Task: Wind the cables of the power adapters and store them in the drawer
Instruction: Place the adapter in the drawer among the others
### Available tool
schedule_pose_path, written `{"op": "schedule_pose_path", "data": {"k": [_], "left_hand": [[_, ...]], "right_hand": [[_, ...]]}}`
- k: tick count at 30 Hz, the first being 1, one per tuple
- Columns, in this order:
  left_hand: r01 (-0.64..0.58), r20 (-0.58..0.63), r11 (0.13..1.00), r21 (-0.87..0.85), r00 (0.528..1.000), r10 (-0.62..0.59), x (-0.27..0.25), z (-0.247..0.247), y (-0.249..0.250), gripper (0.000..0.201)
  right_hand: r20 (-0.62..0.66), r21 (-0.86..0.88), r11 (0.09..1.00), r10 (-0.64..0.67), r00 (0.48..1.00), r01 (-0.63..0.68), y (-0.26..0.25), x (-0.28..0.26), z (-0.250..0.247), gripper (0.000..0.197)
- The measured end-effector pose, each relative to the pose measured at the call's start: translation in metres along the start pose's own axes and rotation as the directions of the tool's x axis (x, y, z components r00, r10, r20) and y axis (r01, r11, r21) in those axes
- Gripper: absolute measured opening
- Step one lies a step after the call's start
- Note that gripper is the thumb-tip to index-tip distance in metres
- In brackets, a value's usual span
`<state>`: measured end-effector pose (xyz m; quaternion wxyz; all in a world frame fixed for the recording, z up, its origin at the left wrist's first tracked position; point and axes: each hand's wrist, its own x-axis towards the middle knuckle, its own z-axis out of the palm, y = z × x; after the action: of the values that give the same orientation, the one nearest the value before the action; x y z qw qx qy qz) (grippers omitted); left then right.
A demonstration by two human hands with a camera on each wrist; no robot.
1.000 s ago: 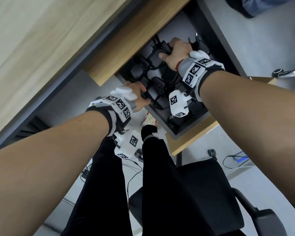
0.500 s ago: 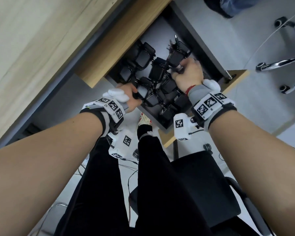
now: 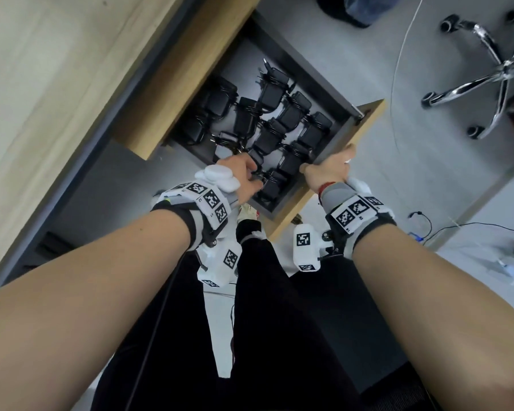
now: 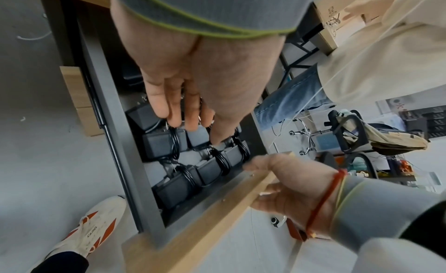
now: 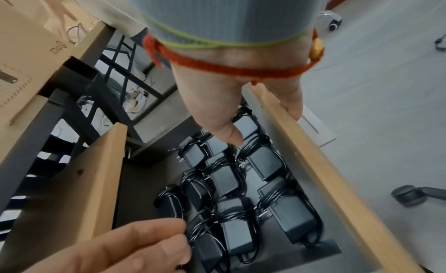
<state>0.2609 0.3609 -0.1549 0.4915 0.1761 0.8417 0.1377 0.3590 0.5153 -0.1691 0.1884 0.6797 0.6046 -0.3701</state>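
Power adapters (image 3: 267,134), black bricks each with its cable wound round the body, lie packed side by side on the floor of the open grey drawer (image 3: 324,93) under the wooden desk (image 3: 57,69); as far as the head view shows, the winding looks done for every adapter in sight and nearly all of them are already stored, so I judge the task to be close to its end, with only the last placement and perhaps the closing of the drawer left; the drawer's wooden front panel (image 4: 217,206) is gripped by the right hand (image 3: 328,170), thumb inside against the grey wall and the other fingers curled over the outer face; the left hand (image 3: 244,176) reaches into the near corner of the drawer, its fingers (image 4: 173,113) loosely bent and close together above the adapters, the tips near or touching a wound cable (image 5: 200,225); whether they pinch that cable or merely rest on it I cannot tell; the back part of the drawer is hidden under the desk edge, so the full count of adapters is unknown; no unwound adapter shows, and the desk top is mostly cut off; small plug prongs are hard to make out.
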Motion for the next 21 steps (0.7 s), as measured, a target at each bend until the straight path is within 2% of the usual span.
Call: {"op": "schedule_pose_path", "data": {"k": [3, 6, 8, 12, 16, 18, 21], "left_hand": [[-0.016, 0.034, 1.0, -0.017, 0.999, 0.017, -0.005, 0.005, 0.002, 0.021], [-0.008, 0.062, 1.0, 0.002, 0.998, 0.008, -0.009, 0.005, 0.001, 0.009], [-0.008, 0.071, 1.0, 0.022, 0.997, 0.007, -0.01, 0.006, 0.0, 0.009], [-0.001, 0.142, 0.998, 0.065, 0.99, -0.008, -0.009, -0.001, -0.01, 0.03], [0.049, 0.218, 0.994, 0.096, 0.974, -0.069, -0.002, -0.012, -0.03, 0.059], [0.087, 0.169, 0.992, 0.089, 0.98, -0.101, 0.0, -0.014, -0.04, 0.07], [0.122, 0.059, 0.991, 0.047, 0.99, -0.125, 0.002, -0.016, -0.055, 0.084]], "right_hand": [[0.07, -0.015, 1.0, -0.013, 0.997, 0.014, -0.012, -0.001, 0.0, 0.09], [0.139, -0.042, 0.996, -0.069, 0.988, 0.075, -0.032, -0.005, 0.007, 0.06], [0.168, -0.058, 0.989, -0.127, 0.978, 0.138, -0.044, -0.009, 0.014, 0.05], [0.227, -0.023, 0.96, -0.266, 0.937, 0.278, -0.069, -0.012, 0.033, 0.041], [0.318, 0.054, 0.931, -0.358, 0.878, 0.361, -0.096, -0.015, 0.051, 0.015], [0.368, 0.071, 0.924, -0.374, 0.851, 0.376, -0.108, -0.018, 0.06, 0.012], [0.453, 0.121, 0.92, -0.386, 0.804, 0.373, -0.121, -0.018, 0.077, 0.019]]}}
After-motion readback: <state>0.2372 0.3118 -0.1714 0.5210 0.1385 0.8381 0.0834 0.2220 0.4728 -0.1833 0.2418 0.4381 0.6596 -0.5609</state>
